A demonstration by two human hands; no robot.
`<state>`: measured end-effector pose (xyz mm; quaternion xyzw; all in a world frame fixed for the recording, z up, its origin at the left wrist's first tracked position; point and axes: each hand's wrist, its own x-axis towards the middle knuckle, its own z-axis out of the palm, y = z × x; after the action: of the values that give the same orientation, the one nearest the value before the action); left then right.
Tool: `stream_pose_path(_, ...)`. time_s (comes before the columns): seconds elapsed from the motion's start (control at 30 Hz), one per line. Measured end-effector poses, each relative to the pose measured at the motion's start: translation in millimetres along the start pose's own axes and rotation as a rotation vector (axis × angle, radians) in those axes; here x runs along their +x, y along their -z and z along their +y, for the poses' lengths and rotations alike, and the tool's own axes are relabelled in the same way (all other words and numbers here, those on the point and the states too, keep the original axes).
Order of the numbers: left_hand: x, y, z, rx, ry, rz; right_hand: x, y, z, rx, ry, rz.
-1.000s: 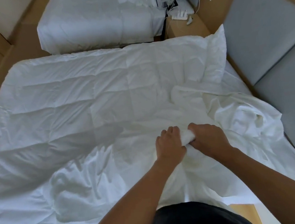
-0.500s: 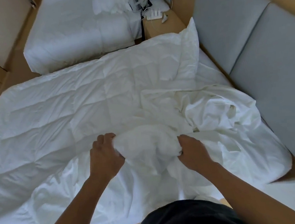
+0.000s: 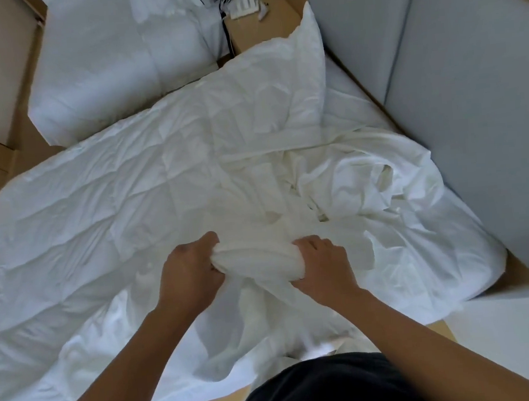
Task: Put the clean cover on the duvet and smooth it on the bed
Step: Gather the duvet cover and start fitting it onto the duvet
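A white quilted duvet (image 3: 106,212) lies spread over the bed, reaching from the left edge to the headboard side. On top of it, toward the right, lies the crumpled white cover (image 3: 370,192). A bunched roll of that cover stretches between my two hands near the bed's front edge. My left hand (image 3: 188,272) grips its left end with curled fingers. My right hand (image 3: 323,263) grips the right end. Loose cover cloth hangs down below my hands toward my body.
A grey padded headboard (image 3: 457,96) runs along the right. A second white bed (image 3: 113,63) stands at the back, with a wooden nightstand (image 3: 262,26) holding a white power strip between the beds. Wooden floor shows at the left.
My hands, pressed together a second ago, have spread apart and gathered more cover into a roll between them. The view has swung so the bed sits more diagonally.
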<state>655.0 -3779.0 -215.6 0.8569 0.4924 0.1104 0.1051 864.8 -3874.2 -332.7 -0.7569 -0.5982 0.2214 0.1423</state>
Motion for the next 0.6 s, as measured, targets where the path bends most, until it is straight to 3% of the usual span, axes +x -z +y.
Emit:
stream_pose_path(0.17,-11.4,18.4,-3.0,-0.031,0.089,-0.092,14.6,11.1,-13.7,0.181,-0.011,0.243)
stream_pose_path(0.27,-16.1,39.3,1.2,0.030,0.174,-0.262,27.1,36.1,-36.8,0.172,0.137,0.356)
stream_pose_path(0.43,5.7,23.8,42.1,0.122,-0.053,-0.210,34.8,55.1,-95.2,0.001,0.420,0.329)
stream_pose_path(0.6,35.6,5.9,25.8,-0.029,0.036,-0.185,31.1,50.7,-96.8,0.083,0.263,0.442)
